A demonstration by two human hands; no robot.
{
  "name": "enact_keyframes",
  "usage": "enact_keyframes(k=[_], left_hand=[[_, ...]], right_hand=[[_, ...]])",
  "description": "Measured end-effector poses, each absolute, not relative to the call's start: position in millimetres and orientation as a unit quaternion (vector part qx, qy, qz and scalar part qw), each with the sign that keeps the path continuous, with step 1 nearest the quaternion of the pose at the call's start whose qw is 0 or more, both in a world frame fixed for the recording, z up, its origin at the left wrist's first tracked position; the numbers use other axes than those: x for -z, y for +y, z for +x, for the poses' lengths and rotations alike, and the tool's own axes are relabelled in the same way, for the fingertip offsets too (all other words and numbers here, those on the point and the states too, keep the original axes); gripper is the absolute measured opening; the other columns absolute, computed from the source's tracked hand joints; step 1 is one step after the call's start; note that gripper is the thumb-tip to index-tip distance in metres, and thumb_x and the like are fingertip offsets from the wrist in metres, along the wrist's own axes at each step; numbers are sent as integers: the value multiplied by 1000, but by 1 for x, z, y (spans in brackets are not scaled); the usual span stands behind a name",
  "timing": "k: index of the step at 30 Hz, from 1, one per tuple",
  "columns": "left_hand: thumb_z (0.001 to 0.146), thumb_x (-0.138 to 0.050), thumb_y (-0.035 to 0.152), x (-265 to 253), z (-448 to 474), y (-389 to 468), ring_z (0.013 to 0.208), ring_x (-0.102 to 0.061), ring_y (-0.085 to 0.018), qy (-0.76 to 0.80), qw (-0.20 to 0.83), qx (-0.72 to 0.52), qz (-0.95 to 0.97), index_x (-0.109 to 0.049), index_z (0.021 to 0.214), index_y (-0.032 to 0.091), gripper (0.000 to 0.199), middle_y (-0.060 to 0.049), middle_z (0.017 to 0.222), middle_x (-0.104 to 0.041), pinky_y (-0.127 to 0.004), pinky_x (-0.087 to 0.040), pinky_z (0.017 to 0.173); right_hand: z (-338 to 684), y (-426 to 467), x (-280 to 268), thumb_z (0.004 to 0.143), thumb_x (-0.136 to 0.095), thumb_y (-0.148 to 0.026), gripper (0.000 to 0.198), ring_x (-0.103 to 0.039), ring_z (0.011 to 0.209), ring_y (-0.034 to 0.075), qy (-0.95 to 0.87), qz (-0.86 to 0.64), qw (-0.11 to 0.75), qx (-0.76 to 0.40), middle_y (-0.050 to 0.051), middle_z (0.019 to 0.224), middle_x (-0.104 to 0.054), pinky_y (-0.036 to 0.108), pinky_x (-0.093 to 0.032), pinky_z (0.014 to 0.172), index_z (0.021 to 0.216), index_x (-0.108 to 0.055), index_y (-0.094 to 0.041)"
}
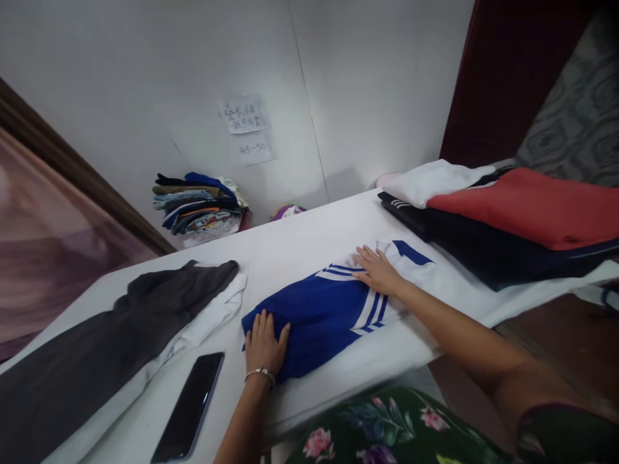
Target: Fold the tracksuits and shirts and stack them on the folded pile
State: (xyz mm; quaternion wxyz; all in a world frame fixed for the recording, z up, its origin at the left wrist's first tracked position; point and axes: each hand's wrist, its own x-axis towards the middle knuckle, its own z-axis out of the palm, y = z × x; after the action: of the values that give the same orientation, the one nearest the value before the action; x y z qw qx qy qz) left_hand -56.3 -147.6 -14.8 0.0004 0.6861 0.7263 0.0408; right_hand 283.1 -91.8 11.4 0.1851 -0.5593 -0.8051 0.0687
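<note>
A blue and white shirt (316,316) with striped bands lies flat on the white table in front of me. My left hand (265,341), with a bracelet on its wrist, rests on the blue end of the shirt, fingers stretched out. Upon the white part at the shirt's far right end lies my right hand (378,270), its fingers spread and palm down. Neither hand grips the cloth. Part of the shirt is hidden beneath both hands.
Left of the shirt are a black phone (191,406) and dark grey trousers (97,348) over white cloth. Red clothing (536,206) and dark clothing (449,238) are piled at right. A stack of folded clothes (200,203) stands beyond the table's (285,248) far edge.
</note>
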Motion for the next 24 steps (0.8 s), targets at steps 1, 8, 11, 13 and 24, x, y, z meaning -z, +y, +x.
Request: enact_keyframes(k=[1, 8, 11, 13, 24], left_hand=[[90, -34, 46, 15, -56, -148, 141, -19, -25, 728, 0, -38, 685, -39, 139, 8, 62, -11, 150, -28, -47, -22, 112], [90, -34, 47, 15, -56, -147, 140, -20, -24, 731, -10, -30, 682, -40, 138, 8, 62, -10, 150, -29, -46, -23, 112], [89, -34, 47, 14, -55, -147, 140, -22, -25, 729, -14, -36, 684, -42, 137, 8, 62, -11, 149, -30, -46, -24, 111], [89, -34, 47, 13, -55, -148, 139, -23, -25, 726, -16, -42, 686, -43, 136, 9, 61, -11, 149, -31, -46, -25, 111], [90, -35, 47, 12, -55, -151, 138, -27, -24, 733, -17, -74, 676, -49, 133, 12, 57, -10, 147, -36, -45, -25, 111]], right_hand=[[289, -88, -7, 92, -31, -54, 62, -11, 142, 26, -790, -588, 161, -58, 11, 152, -24, 49, -9, 113, 141, -37, -18], [315, -81, 30, 91, -33, -55, 61, -18, 140, 28, -729, -671, 89, -102, 11, 151, -27, 50, -16, 111, 138, -42, -18], [320, -72, 18, 90, -41, -50, 49, -32, 135, 24, -700, -680, 157, -152, 8, 143, -42, 41, -24, 110, 127, -55, -21], [329, -59, 3, 93, -38, -43, 43, -41, 130, 21, -665, -702, 198, -164, 7, 137, -50, 32, -30, 107, 124, -58, -20], [347, 11, -8, 86, -53, -30, 51, -63, 57, 16, -538, -786, 198, -233, 7, 68, -68, 26, -50, 62, 133, -48, -9]])
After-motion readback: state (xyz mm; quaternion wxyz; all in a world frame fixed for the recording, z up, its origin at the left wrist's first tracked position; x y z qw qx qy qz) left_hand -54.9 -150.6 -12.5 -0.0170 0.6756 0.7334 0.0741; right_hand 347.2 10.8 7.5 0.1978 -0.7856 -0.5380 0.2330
